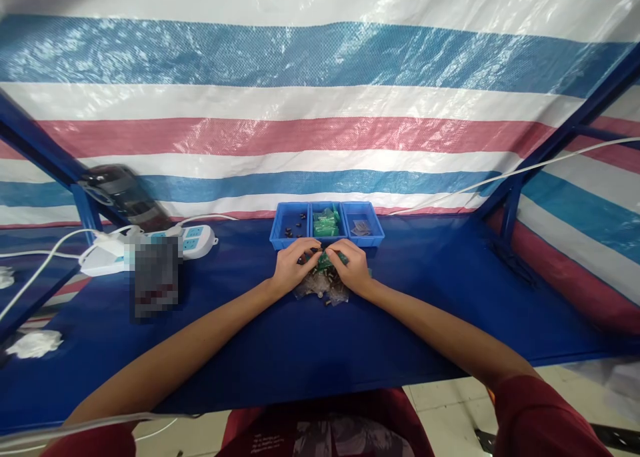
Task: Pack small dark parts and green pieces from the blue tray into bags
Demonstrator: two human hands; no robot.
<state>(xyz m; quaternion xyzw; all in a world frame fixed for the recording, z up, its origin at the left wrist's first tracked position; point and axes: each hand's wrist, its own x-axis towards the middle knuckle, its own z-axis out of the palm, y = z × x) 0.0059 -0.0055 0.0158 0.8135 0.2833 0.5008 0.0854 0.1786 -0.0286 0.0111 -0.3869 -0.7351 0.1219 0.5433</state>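
In the head view, we have both hands close together near the middle of a blue table [425, 257], over a loose pile [321, 287] of clear little bags and small dark and shiny pieces. Our left hand [293, 268] is at the left of the pile, its thumb and fingers curled into a narrow gap; we can't make out what, if anything, they pinch. Our right hand [356, 270] is at the right, fingers bent and thumb drawn in beside a green piece [325, 262] that lies between the two hands; whether the fingers grip it is hidden.

Just beyond our fingertips stand three blue boxes side by side. The left box [290, 212] has a few small dark parts [289, 232], the middle one is heaped with green packets [326, 224], and the right box [356, 215] contains some clear bags [360, 228].

Well off to our left we see a white power strip [201, 241], a dark object [156, 280] blurred into squares just in front of it, and a dark bottle [125, 191] leaning behind. A striped sheet [320, 137] hangs across the back.
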